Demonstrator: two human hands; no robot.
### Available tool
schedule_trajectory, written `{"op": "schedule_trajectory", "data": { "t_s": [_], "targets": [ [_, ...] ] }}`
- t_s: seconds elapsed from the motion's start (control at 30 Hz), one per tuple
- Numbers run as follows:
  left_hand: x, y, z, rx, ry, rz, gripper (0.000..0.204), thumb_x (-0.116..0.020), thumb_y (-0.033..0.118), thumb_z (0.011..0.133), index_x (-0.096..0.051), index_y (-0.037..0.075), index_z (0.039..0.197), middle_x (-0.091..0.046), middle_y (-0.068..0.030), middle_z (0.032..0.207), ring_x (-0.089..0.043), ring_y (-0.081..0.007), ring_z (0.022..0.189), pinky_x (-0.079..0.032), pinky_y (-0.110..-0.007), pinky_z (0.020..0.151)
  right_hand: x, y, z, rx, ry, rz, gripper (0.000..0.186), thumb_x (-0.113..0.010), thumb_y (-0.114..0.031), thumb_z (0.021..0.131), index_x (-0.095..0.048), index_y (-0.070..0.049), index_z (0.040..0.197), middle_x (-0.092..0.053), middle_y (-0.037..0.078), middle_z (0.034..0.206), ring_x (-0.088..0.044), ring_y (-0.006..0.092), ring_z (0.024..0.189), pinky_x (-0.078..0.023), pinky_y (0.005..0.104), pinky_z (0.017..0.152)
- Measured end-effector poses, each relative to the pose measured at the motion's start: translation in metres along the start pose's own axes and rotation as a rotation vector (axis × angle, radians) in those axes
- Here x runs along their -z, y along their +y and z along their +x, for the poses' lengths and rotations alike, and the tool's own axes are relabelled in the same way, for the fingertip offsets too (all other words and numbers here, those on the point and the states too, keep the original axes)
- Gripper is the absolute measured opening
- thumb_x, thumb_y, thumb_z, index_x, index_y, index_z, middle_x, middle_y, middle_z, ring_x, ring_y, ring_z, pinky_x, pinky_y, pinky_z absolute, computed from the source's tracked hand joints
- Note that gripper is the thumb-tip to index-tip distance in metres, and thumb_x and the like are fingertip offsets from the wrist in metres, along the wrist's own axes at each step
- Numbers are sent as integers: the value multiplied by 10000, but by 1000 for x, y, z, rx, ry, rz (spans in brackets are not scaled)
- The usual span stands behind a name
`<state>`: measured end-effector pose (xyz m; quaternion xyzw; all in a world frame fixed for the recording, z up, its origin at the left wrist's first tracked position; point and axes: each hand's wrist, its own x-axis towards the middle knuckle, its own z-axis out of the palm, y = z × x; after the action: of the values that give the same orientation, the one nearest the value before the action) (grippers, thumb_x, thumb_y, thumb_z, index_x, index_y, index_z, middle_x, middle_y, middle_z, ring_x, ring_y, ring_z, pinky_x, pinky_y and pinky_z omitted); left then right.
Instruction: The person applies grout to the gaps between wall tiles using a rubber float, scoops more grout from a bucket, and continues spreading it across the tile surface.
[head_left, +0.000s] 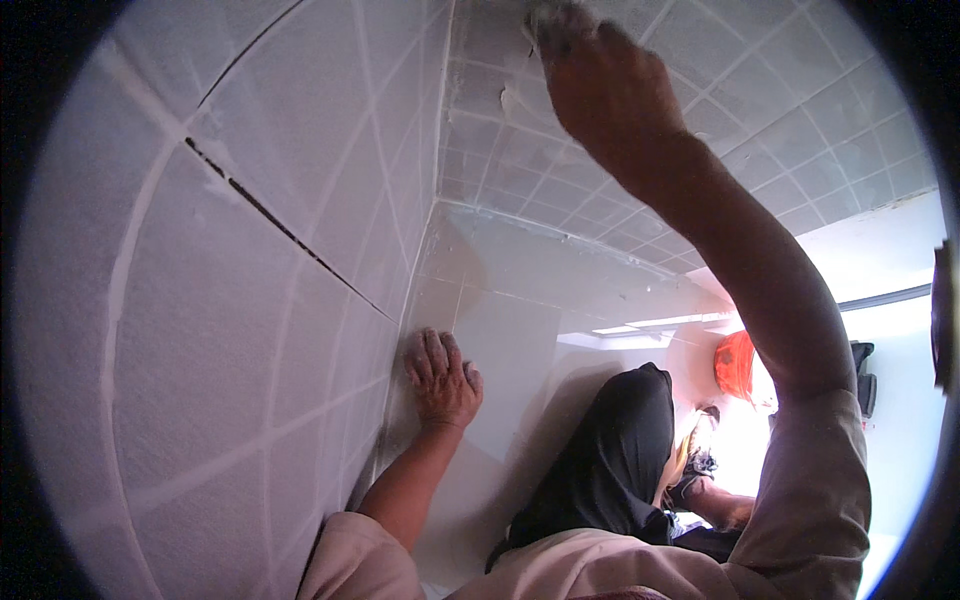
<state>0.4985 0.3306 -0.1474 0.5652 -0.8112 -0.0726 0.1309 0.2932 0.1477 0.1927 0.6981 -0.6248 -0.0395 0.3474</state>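
Pink sleeves (810,500) lift both arms: right hand (600,85) rubs wet grout (520,100) up high, grip hidden, left hand (442,378) flat and open on slippery tiles (250,330), so it might slide

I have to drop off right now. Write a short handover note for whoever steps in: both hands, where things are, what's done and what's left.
Left hand: flat and open against the tiled wall near the corner, holding nothing, as if bracing.
Right hand: raised overhead, fingers pressed to the small square tiles at the top; whether it holds a tool or rag cannot be made out.
Done: pale grout fills most joints on the wall and the small tiles, with white smears near the right hand.
Left: a dark open gap runs diagonally across the wall, apparently unfilled; smears probably need wiping.
Nearby: a person in a dark head covering stands behind and below.
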Motion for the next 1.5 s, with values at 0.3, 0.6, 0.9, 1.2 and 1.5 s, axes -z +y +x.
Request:
{"op": "schedule_trajectory", "data": {
  "t_s": [0.3, 0.6, 0.9, 1.2, 1.5],
  "targets": [
    [7, -1, 1, -19, -26, 12, 672, -565, 356, 916, -402, -26, 1444, -344, -267, 1534, -292, -452, 1449, -236, -639, 1160, 11, -1, 7, 62, 197, -8, 211, -587, -101, 939, -653, -24, 1124, -668, 143, 1056, -716, 237, 801, -609, 360, 594],
    [4, 0, 2, -19, -5, 35, 665, -571, 355, 912, -418, -31, 1431, -360, -259, 1524, -298, -441, 1449, -236, -632, 1163, -20, -20, -18, 142, 205, 107, 203, -645, -103, 890, -673, 17, 1051, -660, 188, 1059, -721, 264, 891, -626, 369, 749],
    [-3, -1, -1, -12, 27, 27, 674, -578, 355, 907, -411, -30, 1435, -369, -259, 1518, -313, -448, 1438, -252, -632, 1152, 20, 18, 0, 69, 178, -43, 136, -579, -93, 947, -658, -79, 1056, -677, 126, 1031, -727, 243, 824, -620, 359, 623],
    [6, 0, 3, -3, 21, 23, 670, -586, 347, 899, -417, -31, 1426, -371, -259, 1515, -311, -451, 1439, -253, -630, 1155, 12, 16, -10, 60, 47, 59, 265, -621, -61, 906, -646, -3, 1164, -685, 201, 1085, -740, 297, 777, -633, 366, 642],
    [3, 1, 2, 2, -12, 32, 660, -563, 360, 914, -439, -29, 1432, -385, -267, 1516, -318, -452, 1438, -239, -626, 1164, -51, -58, -18, 68, -48, 209, 166, -598, -83, 920, -628, 32, 1037, -652, 206, 1073, -719, 290, 927, -628, 382, 705]
  ]
}}
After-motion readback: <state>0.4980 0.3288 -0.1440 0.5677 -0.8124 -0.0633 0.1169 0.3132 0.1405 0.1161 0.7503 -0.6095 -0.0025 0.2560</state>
